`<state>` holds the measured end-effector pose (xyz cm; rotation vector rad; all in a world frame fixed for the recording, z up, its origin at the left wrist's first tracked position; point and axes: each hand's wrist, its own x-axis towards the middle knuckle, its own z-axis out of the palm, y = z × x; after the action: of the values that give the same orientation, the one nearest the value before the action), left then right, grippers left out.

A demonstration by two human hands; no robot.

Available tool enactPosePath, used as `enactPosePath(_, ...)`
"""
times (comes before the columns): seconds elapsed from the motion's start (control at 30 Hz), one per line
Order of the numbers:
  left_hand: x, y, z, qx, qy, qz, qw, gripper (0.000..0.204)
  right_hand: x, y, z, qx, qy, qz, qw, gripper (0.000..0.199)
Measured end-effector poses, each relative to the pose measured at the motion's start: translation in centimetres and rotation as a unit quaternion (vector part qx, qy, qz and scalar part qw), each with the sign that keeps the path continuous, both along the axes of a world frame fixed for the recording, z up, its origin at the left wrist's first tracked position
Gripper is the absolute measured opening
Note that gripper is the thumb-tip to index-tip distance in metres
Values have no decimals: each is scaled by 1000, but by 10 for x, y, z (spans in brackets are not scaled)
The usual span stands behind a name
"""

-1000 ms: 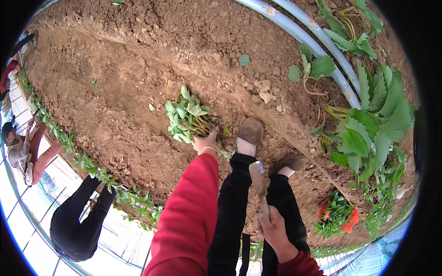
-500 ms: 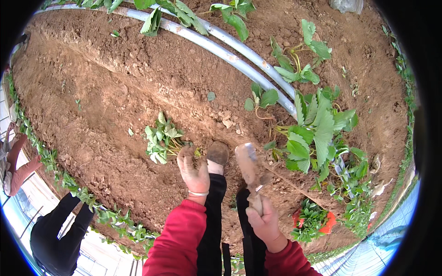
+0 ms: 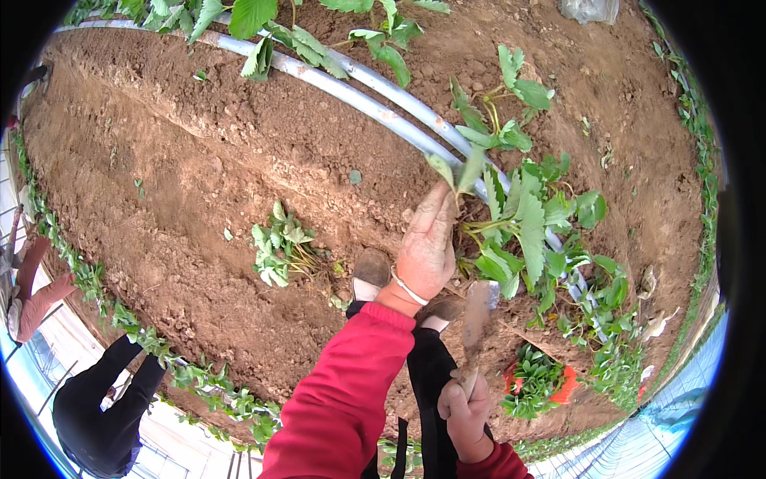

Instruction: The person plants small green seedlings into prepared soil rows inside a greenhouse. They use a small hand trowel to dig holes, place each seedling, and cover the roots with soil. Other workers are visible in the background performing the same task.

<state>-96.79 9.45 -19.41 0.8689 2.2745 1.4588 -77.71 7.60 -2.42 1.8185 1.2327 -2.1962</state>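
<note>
Holding one trowel [image 3: 477, 315] in my right hand [image 3: 465, 401], fingers curled around its handle, I am resting my left hand [image 3: 425, 251], fingers pressed together, against one small plant [image 3: 471, 170], its leaves showing just past my fingertips; I cannot tell whether I am pinching its stem. Two pale pipes [image 3: 351, 93] are running beyond those fingertips, one loose leafy bunch [image 3: 275, 243] is lying left of that hand, and one leafy heap [image 3: 536, 382] is sitting right of my trowel grip.

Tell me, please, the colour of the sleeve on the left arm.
The left sleeve is red; it shows best in the head view.
</note>
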Motion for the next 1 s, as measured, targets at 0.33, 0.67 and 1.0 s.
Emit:
enactPosePath(0.33,-11,-13,-5,-171,80,-70,979,65,19,-7,-3,-30,-43,41,998,19)
enactPosePath(0.67,-14,-23,18,-189,55,-97,976,66,29,-12,6,-39,-49,66,996,16)
enactPosePath(1.0,103,-105,224,55,-769,74,632,70,38,-7,107,-11,17,141,990,26)
